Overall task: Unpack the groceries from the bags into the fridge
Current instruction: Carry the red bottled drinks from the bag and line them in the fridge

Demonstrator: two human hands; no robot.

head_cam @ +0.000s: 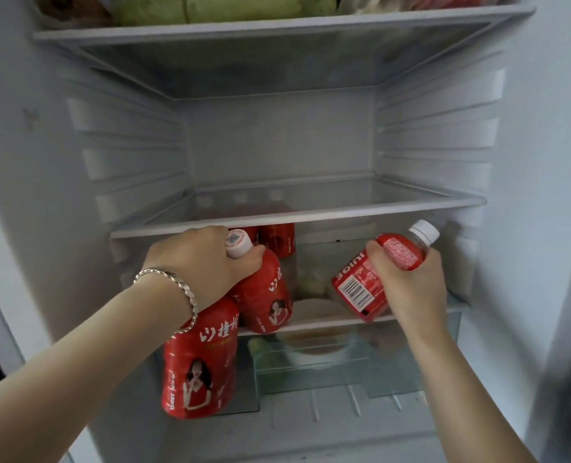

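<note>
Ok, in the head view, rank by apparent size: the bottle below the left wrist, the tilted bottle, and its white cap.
1. Lower bottle: largest, though nearest the camera, so real size unsure.
2. Tilted bottle, partly covered by the right hand.
3. White cap: clearly smallest.

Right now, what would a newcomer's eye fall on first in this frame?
Bright red bottles stand out against the pale fridge interior. The left hand grips the neck bottle by its white-capped top at the left of the lower shelf, with the front bottle hanging below that wrist. On the right, the right hand holds the tilted bottle, with its cap pointing up and to the right.
</note>
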